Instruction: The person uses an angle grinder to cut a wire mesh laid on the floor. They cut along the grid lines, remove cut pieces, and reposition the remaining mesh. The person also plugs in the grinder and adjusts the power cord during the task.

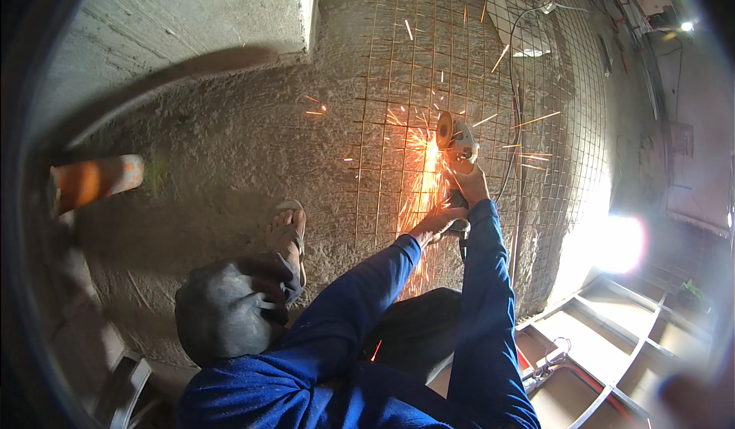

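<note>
An angle grinder [460, 144] is held over a sheet of steel wire mesh [389, 123] lying on the rough floor. My right hand [472, 184] wraps round the grinder's front body, just behind its disc [445, 129]. Lower down, my left hand [440, 224] is closed round the rear part of the tool. Bright orange sparks [426, 170] spray from beside the disc toward me and outward across the mesh. The glare hides the exact spot where the disc meets the wire. Both my arms are in blue sleeves.
A dark cable [514, 84] runs over the mesh past a pale flat sheet [514, 27]. My sandalled foot [287, 234] stands left of the mesh. An orange-and-white pipe [98, 182] lies at far left. A metal frame [612, 337] and a glaring lamp [616, 244] are at right.
</note>
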{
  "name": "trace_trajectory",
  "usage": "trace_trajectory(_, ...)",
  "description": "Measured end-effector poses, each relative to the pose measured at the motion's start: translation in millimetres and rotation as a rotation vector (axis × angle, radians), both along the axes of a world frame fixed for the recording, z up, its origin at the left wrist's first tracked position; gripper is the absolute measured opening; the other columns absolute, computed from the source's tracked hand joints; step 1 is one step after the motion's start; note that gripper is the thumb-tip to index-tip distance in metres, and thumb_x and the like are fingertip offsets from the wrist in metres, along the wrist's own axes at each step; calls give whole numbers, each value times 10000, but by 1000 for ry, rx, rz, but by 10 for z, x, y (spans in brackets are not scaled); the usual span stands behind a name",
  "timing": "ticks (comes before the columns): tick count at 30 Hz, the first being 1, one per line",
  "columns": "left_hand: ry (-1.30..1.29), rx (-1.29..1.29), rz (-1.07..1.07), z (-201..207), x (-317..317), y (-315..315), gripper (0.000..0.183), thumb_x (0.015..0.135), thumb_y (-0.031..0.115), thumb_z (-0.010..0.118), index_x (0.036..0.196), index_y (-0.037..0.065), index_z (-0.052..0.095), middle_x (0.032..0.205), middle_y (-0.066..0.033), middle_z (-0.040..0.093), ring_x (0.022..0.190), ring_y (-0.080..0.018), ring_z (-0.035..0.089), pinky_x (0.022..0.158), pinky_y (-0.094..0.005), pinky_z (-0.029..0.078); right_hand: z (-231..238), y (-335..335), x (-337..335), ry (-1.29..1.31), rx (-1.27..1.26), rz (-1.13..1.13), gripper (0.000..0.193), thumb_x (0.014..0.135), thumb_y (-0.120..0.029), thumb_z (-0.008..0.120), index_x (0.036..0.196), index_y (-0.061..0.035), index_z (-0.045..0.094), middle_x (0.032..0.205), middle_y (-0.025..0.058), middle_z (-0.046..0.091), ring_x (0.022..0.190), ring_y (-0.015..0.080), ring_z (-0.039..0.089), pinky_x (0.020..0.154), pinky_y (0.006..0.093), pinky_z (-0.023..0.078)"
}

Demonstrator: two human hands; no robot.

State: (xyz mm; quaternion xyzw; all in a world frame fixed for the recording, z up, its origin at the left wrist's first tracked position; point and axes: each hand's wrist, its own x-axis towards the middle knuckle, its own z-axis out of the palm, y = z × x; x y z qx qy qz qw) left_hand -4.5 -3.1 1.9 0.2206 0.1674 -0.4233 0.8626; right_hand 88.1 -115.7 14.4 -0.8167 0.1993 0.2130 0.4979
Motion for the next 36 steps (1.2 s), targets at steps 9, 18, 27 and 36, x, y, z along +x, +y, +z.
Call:
trace_trajectory(9,17,18,38,107,-17,13,218,799,181,733,971,86,639,801,-39,660,722,-168,654,700,-403,579,105,11,-50,-41,-48,-22,611,663,-270,839,1124,40,584,1013,104,644,807,171,631,679,311,529)
trace_trajectory(18,8,-3,50,77,0,8,239,791,176,729,994,92,635,831,-26,655,729,-162,651,714,-407,586,-16,-42,7,-25,-109,27,674,643,-287,848,1147,63,569,1033,137,667,873,192,645,744,321,537)
trace_trajectory(27,-8,34,26,94,-14,10,283,776,167,729,1030,97,628,855,-19,646,770,-163,645,750,-424,577,151,66,-35,4,-117,6,556,714,-209,796,1158,32,565,1022,96,648,827,168,636,720,315,538)
trace_trajectory(36,55,18,-7,93,-28,-3,278,777,175,746,1015,94,626,829,-21,639,762,-159,647,730,-417,582,147,39,-55,13,-46,0,580,686,-221,817,1137,42,565,987,96,648,805,171,631,693,322,539)
